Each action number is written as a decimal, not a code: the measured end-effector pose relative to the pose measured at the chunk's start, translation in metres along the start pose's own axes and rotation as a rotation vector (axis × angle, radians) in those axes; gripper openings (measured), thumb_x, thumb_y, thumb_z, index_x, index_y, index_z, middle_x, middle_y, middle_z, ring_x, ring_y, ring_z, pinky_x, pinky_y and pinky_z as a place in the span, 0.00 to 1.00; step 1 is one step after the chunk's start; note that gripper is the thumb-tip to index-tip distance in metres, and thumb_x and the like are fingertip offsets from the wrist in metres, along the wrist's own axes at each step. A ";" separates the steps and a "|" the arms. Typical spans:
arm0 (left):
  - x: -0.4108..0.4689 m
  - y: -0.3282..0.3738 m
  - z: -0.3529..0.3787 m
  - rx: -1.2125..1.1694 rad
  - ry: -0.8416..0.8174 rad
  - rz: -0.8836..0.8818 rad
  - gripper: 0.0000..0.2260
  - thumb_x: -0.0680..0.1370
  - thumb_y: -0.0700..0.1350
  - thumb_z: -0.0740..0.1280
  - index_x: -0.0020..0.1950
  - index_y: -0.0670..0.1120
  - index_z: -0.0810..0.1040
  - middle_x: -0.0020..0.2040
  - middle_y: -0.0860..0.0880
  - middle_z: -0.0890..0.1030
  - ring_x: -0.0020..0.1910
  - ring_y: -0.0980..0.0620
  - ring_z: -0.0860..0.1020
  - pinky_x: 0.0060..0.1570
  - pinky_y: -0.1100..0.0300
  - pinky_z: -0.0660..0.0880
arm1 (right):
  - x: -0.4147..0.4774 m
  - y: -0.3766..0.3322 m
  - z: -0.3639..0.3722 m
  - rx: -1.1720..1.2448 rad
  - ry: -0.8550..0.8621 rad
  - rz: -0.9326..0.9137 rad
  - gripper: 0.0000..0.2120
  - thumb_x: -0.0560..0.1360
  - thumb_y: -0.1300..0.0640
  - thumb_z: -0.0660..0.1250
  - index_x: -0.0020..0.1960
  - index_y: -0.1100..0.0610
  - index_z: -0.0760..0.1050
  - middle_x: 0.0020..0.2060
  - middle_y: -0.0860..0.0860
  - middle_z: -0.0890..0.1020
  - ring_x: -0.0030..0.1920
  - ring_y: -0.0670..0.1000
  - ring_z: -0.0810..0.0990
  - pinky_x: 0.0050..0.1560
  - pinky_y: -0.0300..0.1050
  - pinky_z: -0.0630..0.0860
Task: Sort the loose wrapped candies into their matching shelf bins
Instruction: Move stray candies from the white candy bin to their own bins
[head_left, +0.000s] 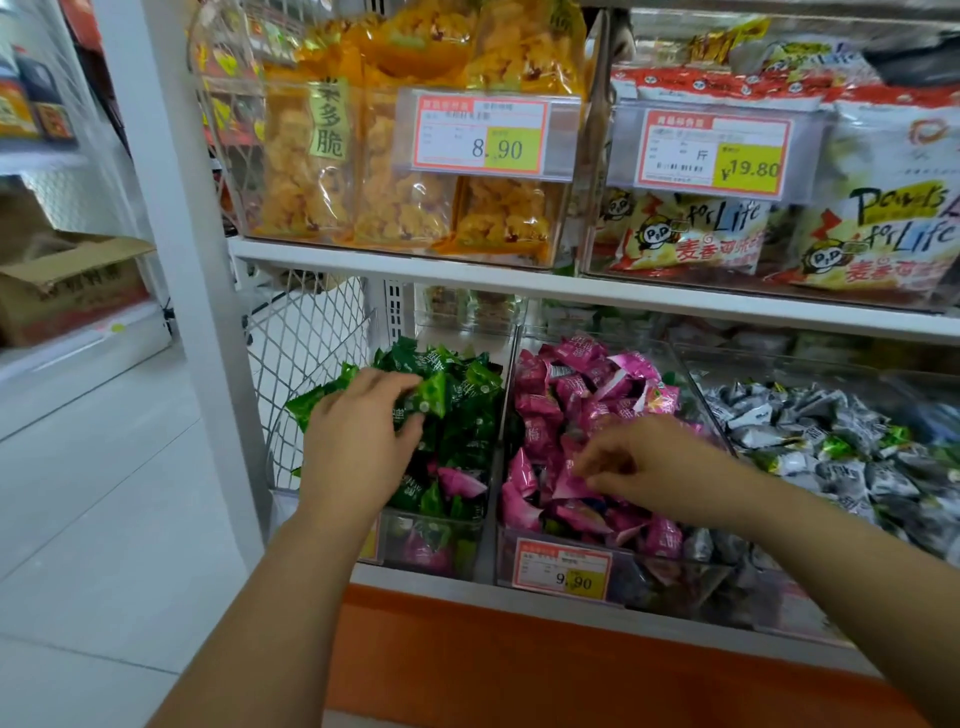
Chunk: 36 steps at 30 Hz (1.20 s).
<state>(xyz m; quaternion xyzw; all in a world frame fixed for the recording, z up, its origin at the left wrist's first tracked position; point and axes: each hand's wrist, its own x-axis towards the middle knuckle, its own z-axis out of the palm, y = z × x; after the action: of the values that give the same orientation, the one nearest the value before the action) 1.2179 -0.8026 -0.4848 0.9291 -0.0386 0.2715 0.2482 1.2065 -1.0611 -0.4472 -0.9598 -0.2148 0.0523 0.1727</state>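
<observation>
On the lower shelf, mid-sort across two neighbouring bins. Grips a few green candies (431, 400) with the left hand (363, 441), thumb below and fingers curled above, over the green bin (400, 535) at 9 o'clock of the row. Reaches palm-down with the right hand (654, 462) into the pink bin (649, 571) at 3 o'clock of that, fingers bent among the pink candies (545, 395); too blurred to tell whether pinching one. Probably next: dropping the greens home, then lifting the stray pink candy (460, 480) from 6 o'clock of the green heap, with a fine pinch.

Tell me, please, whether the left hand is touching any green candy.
Touching. The head view shows the left hand pinching a green candy, its wrapper pressed against the skin with no gap.
</observation>
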 end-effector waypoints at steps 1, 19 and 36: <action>-0.001 -0.001 0.004 0.080 -0.061 0.006 0.16 0.75 0.45 0.70 0.63 0.52 0.77 0.59 0.51 0.77 0.51 0.50 0.78 0.59 0.47 0.72 | 0.000 0.001 0.001 -0.068 -0.037 -0.021 0.11 0.77 0.56 0.66 0.59 0.49 0.78 0.50 0.40 0.79 0.47 0.36 0.76 0.54 0.32 0.73; -0.003 0.022 0.011 -0.187 -0.246 0.124 0.17 0.78 0.39 0.63 0.65 0.54 0.75 0.63 0.56 0.72 0.60 0.52 0.72 0.64 0.54 0.69 | 0.034 0.026 -0.002 -0.357 0.101 -0.080 0.15 0.78 0.57 0.65 0.63 0.49 0.77 0.69 0.46 0.71 0.68 0.48 0.70 0.69 0.44 0.64; -0.006 0.034 0.022 -0.195 -0.406 0.208 0.14 0.79 0.51 0.64 0.64 0.57 0.75 0.61 0.64 0.67 0.56 0.67 0.66 0.55 0.71 0.62 | 0.029 0.012 0.013 -0.333 -0.012 -0.106 0.09 0.75 0.53 0.68 0.54 0.55 0.78 0.44 0.46 0.74 0.44 0.46 0.72 0.44 0.42 0.69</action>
<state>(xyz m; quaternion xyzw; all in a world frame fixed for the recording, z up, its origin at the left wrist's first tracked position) 1.2161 -0.8437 -0.4891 0.9273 -0.2093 0.0983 0.2943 1.2353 -1.0548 -0.4650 -0.9622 -0.2717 0.0128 0.0124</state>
